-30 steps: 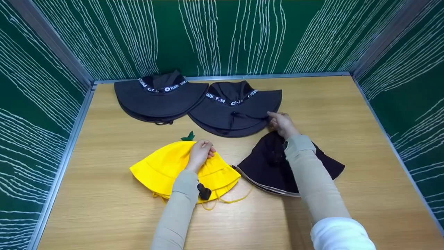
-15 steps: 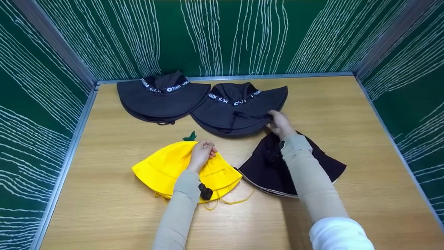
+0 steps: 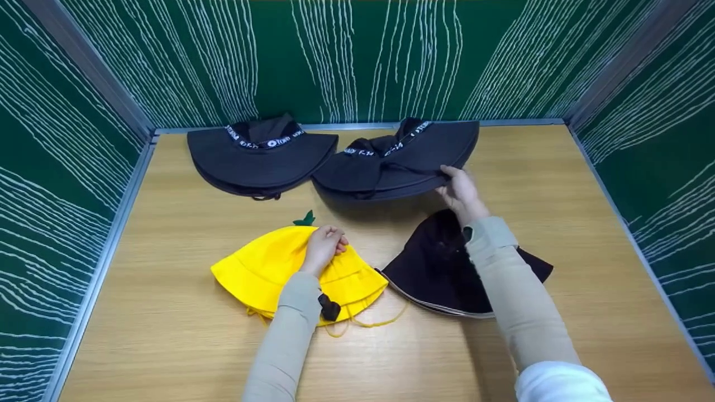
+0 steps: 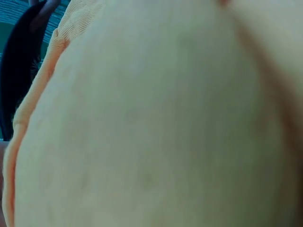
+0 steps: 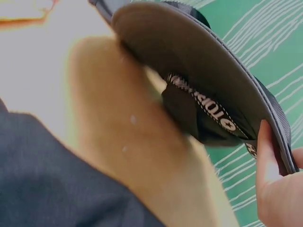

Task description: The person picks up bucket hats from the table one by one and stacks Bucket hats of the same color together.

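My right hand pinches the right side of the brim of a dark bucket hat with a lettered band. That side is lifted and tilted; in the right wrist view the thumb lies on the brim's inner face. My left hand is on the crown of a yellow bucket hat, fingers curled at the cloth, fingertips partly hidden. Pale, blurred cloth fills most of the left wrist view. Below my right hand lies a black hat with light edging, partly covered by the forearm.
Another dark lettered hat lies at the back left of the wooden table. Green walls with white streaks enclose the back and sides. A green leaf piece tops the yellow hat, and its yellow cord trails on the wood.
My right hand has raised the right side of the dark hat's brim, and the hat has shifted back and tilted. The left hand and yellow hat have stayed in place.
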Demonstrator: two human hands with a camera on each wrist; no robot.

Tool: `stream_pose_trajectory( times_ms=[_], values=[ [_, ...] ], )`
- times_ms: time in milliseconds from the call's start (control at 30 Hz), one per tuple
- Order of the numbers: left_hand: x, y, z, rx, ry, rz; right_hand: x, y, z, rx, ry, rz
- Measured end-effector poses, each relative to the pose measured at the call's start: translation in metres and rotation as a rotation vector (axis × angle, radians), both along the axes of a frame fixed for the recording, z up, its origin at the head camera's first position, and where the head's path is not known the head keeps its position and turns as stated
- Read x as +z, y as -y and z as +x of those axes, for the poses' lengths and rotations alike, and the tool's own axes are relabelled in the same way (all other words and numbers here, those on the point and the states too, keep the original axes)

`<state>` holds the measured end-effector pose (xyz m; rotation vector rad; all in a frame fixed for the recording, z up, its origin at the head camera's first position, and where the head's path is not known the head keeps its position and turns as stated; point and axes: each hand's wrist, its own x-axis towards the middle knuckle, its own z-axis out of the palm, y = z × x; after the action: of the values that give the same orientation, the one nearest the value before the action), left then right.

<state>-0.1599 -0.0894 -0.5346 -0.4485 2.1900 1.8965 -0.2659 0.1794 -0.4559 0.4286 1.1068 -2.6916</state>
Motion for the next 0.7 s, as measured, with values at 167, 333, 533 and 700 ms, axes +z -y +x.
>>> stream_pose_trajectory(
  times_ms=[167, 333, 533, 700],
  values=[
    [0.003, 0.000, 0.001, -0.012, 0.029, 0.006, 0.008, -0.002, 0.014, 0.011, -0.065, -0.113],
    [0.014, -0.001, 0.002, -0.018, 0.081, 0.077, 0.016, -0.003, 0.030, -0.007, -0.087, -0.144],
    [0.034, -0.001, 0.005, 0.031, 0.130, 0.294, 0.026, 0.000, 0.048, 0.000, -0.180, -0.122],
    [0.052, 0.005, 0.007, 0.244, 0.089, 0.526, 0.030, 0.000, 0.064, 0.025, -0.259, -0.183]
  ],
)
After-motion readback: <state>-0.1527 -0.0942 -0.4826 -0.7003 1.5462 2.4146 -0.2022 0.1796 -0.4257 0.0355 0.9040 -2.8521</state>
